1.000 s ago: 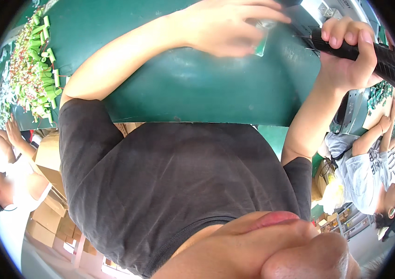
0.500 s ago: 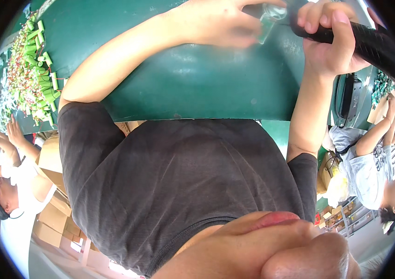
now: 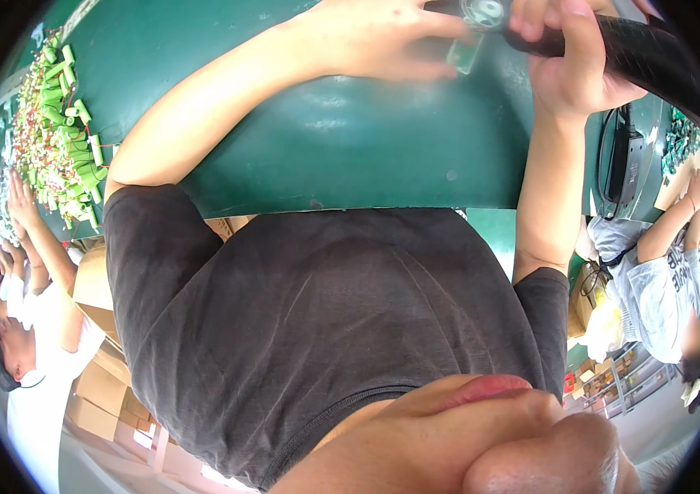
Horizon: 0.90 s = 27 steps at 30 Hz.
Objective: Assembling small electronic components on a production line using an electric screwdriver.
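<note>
My left hand (image 3: 375, 37) reaches over the green work table with its fingers around a small clear plastic piece (image 3: 483, 12). The piece has a round end and a flat, green-tinted part (image 3: 464, 54). Motion blurs those fingertips, and the upper frame edge cuts off part of the hand. My right hand (image 3: 568, 62) wraps round a thick black cylindrical tool (image 3: 642, 62), its thumb along the top. The tool's near end points left, close to the clear piece; whether they touch I cannot tell.
Green cylindrical cells with red wires (image 3: 66, 136) lie heaped at the table's left. A black adapter with a cord (image 3: 623, 169) sits at the right, near green boards (image 3: 681, 140). People work at both sides; cardboard boxes (image 3: 99, 391) stand at the lower left.
My right hand and the black tool have shifted slightly left, closer to the clear piece. My left hand has barely moved. The person at the left has moved their arms.
</note>
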Motion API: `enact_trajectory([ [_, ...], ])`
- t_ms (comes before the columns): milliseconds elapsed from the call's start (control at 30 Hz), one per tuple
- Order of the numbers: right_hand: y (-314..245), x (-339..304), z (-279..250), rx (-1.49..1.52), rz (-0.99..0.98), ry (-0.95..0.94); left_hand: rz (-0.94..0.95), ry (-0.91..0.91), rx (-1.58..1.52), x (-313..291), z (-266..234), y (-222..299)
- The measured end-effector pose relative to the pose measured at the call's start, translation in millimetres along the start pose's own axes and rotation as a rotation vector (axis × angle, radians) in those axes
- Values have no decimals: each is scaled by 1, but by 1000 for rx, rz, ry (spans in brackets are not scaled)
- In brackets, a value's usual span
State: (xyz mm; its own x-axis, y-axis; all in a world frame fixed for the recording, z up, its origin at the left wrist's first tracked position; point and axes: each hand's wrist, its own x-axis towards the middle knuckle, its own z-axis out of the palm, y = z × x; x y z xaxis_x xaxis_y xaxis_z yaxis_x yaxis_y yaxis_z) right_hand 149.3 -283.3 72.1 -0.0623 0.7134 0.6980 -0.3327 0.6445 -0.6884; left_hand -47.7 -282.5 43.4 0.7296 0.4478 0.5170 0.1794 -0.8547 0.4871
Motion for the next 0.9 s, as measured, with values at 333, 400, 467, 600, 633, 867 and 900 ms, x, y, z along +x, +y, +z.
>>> enact_trajectory([
  [333, 7, -4, 2, -50, 33, 43, -23, -37, -1, 2, -2, 2],
  [400, 7, -5, 3, -86, 30, 24, -19, -29, 14, 1, 0, 0],
  [467, 9, -7, 2, -139, 23, 16, -28, -38, 12, 2, -1, 0],
  [600, 14, -10, -2, -123, -15, -37, -43, -49, 34, 3, -2, 1],
  [633, 14, -11, 0, -92, 13, -6, -39, -47, 43, 4, -2, 2],
  [867, 8, -10, 5, 46, -58, 87, -75, -31, 100, 8, -12, 9],
  [900, 2, -9, 9, 42, -10, 148, -131, 9, 199, 10, -21, 4],
])
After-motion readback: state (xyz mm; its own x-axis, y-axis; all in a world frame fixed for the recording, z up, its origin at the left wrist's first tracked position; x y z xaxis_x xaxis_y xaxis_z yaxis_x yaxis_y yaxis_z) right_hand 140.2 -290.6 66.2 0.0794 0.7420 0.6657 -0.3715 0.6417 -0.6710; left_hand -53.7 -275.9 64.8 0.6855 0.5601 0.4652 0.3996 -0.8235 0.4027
